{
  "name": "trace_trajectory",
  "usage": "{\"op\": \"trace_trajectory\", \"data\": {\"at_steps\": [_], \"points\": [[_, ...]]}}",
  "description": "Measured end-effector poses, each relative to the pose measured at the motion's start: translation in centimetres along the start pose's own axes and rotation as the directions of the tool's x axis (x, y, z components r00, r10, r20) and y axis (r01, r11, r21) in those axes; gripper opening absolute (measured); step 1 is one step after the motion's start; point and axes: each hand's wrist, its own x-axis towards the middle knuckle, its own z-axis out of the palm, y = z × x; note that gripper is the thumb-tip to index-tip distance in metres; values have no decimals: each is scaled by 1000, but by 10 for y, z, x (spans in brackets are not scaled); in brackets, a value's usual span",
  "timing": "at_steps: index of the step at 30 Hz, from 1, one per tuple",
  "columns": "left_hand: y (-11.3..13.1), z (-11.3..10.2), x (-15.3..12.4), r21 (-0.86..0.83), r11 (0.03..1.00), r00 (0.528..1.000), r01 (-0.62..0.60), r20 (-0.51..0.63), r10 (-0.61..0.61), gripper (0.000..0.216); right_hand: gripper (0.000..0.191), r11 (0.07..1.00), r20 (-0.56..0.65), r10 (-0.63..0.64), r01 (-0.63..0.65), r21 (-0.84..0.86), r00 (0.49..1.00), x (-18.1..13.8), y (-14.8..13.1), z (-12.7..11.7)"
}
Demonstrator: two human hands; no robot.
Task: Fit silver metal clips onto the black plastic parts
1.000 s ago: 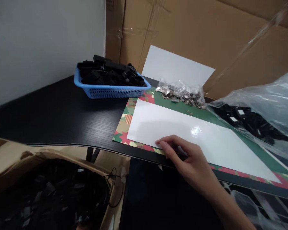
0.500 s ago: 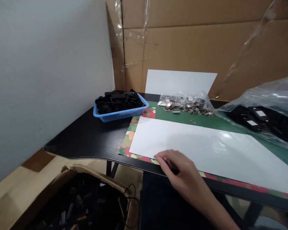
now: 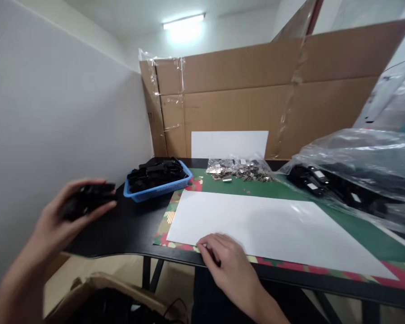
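Over the left end of the table, my left hand [image 3: 62, 222] grips several black plastic pieces [image 3: 92, 195] between thumb and fingers. Their exact kind is blurred. A blue basket [image 3: 145, 196] of similar black pieces [image 3: 158, 173] stands just to the right of that hand. My right hand [image 3: 224, 263] rests at the front edge of a white sheet [image 3: 256, 220], its thumb and fingertips pressed together. Whatever those fingers hold, if anything, is hidden.
Small metal pieces [image 3: 251, 172] spill from clear bags at the back of the green mat [image 3: 209, 184]. On the right lies a large clear bag [image 3: 357, 148] with black parts. An open carton [image 3: 121, 285] stands below the table; cardboard [image 3: 229, 108] walls the back.
My left hand has come into view at the left with black pieces in it. The view has tilted up. My right hand stays at the sheet's front edge.
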Motion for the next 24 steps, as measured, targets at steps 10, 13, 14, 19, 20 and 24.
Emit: {"op": "trace_trajectory", "data": {"at_steps": [10, 13, 14, 19, 20, 24], "points": [[8, 147, 103, -15, 940, 937, -342, 74, 342, 45, 15, 1000, 39, -3, 4, -21, 999, 1, -1, 0], [3, 150, 92, 156, 924, 938, -348, 72, 340, 47, 14, 1000, 41, -13, 13, -11, 999, 0, 0, 0], [2, 152, 88, 230, 906, 934, -356, 57, 352, 47, 14, 1000, 37, -19, 19, -11, 999, 0, 0, 1], [-1, 163, 84, 456, 802, 909, -385, 35, 416, 53, 15, 999, 14, -45, 45, -31, 999, -1, 2, 3], [0, 165, 85, 473, 795, 909, -380, 31, 416, 55, 15, 998, 11, -50, 51, -36, 999, -1, 2, 3], [4, 169, 92, 490, 787, 906, -374, 14, 422, 61, 14, 997, -1, -64, 63, -49, 998, -1, 1, 3]]}}
